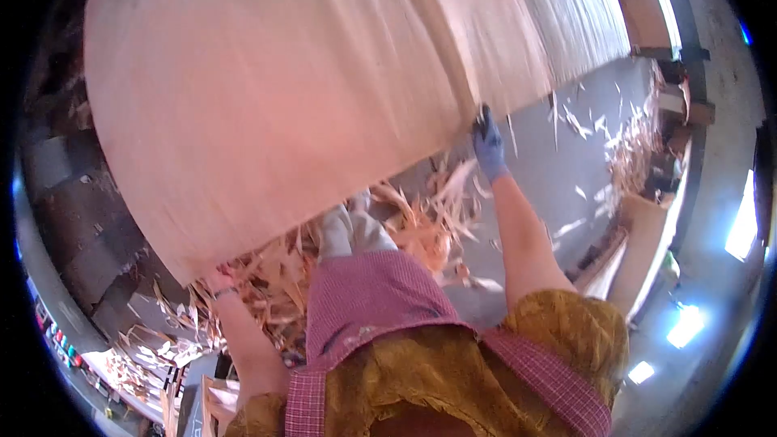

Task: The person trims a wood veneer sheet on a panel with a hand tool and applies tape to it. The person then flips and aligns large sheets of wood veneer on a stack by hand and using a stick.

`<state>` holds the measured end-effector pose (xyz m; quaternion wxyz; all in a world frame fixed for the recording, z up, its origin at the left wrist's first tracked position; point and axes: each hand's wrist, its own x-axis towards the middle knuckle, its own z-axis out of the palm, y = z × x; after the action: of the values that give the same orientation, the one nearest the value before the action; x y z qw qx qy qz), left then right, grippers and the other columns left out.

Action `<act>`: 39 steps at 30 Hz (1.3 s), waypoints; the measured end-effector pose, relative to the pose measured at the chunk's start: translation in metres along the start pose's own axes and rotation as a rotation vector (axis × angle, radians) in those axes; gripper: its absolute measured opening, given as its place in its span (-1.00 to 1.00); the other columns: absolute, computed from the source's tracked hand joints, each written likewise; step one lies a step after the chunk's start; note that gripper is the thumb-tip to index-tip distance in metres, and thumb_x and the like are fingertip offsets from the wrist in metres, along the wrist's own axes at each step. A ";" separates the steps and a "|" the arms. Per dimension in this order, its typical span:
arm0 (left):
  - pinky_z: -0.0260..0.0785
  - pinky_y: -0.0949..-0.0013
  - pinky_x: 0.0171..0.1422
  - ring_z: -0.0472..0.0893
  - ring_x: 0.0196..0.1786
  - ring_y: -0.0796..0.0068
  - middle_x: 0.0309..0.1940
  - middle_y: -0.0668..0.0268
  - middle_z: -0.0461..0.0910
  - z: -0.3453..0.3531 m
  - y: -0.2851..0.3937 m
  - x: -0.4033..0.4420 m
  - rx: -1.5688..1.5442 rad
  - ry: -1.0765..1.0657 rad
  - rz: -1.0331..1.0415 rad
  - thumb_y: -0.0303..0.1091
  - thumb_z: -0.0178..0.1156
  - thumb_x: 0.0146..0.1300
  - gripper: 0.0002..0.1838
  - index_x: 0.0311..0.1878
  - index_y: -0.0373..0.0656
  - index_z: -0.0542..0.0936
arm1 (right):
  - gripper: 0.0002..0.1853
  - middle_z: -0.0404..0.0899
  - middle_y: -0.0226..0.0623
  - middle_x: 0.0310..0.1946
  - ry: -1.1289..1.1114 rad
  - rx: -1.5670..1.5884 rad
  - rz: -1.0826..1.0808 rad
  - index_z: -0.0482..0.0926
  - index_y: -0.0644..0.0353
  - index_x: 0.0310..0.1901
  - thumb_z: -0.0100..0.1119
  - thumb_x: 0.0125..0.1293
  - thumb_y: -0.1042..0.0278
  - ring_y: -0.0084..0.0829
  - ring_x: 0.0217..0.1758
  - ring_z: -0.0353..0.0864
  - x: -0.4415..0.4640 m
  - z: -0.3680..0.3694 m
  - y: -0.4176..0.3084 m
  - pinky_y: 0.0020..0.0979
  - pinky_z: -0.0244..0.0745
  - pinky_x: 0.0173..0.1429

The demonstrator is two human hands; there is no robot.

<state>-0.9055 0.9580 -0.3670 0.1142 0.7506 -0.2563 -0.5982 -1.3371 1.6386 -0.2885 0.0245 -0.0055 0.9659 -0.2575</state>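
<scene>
In the head view, a broad wood sheet spreads out ahead of the person, its near edge slanting from the near left corner toward the far right. The right grip, in a blue-grey glove, is closed on that edge, and a raised ridge runs away from it across the sheet. The left grip appears to pinch the same edge just beside the near left corner, though its fingers are blurred. Judging by the ripples, the sheet is thin, bendy and light for its breadth, though awkward, likely to sag between holds and to split if tugged at one point. The near edge, taken with the hands well apart, looks the soundest hold. Loose wood strips lie below that edge, some scattered on the grey surface to the right.
</scene>
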 end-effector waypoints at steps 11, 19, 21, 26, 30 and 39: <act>-0.05 -0.22 0.44 0.32 0.35 0.06 0.31 0.04 0.33 0.221 -0.054 -0.245 1.349 -0.108 1.638 -0.27 0.21 0.16 -0.42 0.26 -0.18 0.37 | -0.60 0.57 0.01 -0.51 -0.082 -0.061 0.311 0.59 0.20 -0.45 0.27 0.22 -0.04 0.07 -0.39 0.58 -0.047 -0.034 0.027 -0.08 0.43 -0.30; -0.10 -0.16 0.50 0.21 0.46 0.18 0.42 0.18 0.26 0.371 -0.062 -0.347 1.841 -0.210 1.333 -0.07 0.16 0.21 -0.32 0.40 -0.03 0.29 | -0.51 0.46 0.01 -0.63 0.090 -0.066 0.342 0.50 0.25 -0.56 0.29 0.21 -0.07 -0.06 -0.62 0.32 -0.039 -0.099 0.113 -0.16 0.30 -0.45; -0.08 -0.16 0.49 0.22 0.46 0.20 0.42 0.21 0.27 0.377 -0.068 -0.313 1.807 -0.280 1.416 -0.08 0.16 0.21 -0.33 0.39 -0.02 0.30 | -0.49 0.37 -0.04 -0.68 0.141 -0.130 0.313 0.44 0.26 -0.59 0.33 0.20 -0.05 -0.21 -0.64 0.17 -0.052 -0.129 0.152 -0.22 0.23 -0.49; 0.00 -0.15 0.43 0.27 0.42 0.21 0.37 0.24 0.32 0.383 -0.067 -0.311 1.809 -0.322 1.430 -0.08 0.15 0.21 -0.35 0.38 0.02 0.33 | -0.49 0.18 -0.18 -0.74 0.229 -0.129 0.333 0.34 0.24 -0.64 0.38 0.19 0.07 -0.45 -0.62 0.05 -0.057 -0.190 0.232 -0.27 0.12 -0.54; 0.06 -0.16 0.37 0.33 0.35 0.09 0.31 0.25 0.38 0.385 -0.054 -0.318 1.799 -0.394 1.374 -0.05 0.13 0.20 -0.35 0.38 0.07 0.32 | -0.50 0.16 -0.17 -0.74 0.290 -0.206 0.297 0.34 0.25 -0.63 0.38 0.20 0.09 -0.44 -0.62 0.03 -0.015 -0.211 0.260 -0.25 0.08 -0.54; 0.18 -0.15 0.27 0.47 0.20 0.12 0.20 0.14 0.47 0.385 -0.037 -0.294 1.929 -0.363 1.485 -0.06 0.12 0.20 -0.38 0.34 -0.01 0.36 | -0.52 0.32 -0.04 -0.68 0.337 -0.245 0.260 0.47 0.31 -0.52 0.30 0.26 0.00 -0.29 -0.61 0.16 0.149 -0.207 0.183 -0.17 0.18 -0.45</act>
<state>-1.3094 1.1947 -0.2378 -0.2119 0.1061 -0.9703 -0.0496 -1.4956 1.8970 -0.2071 -0.1046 0.1591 0.9730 -0.1306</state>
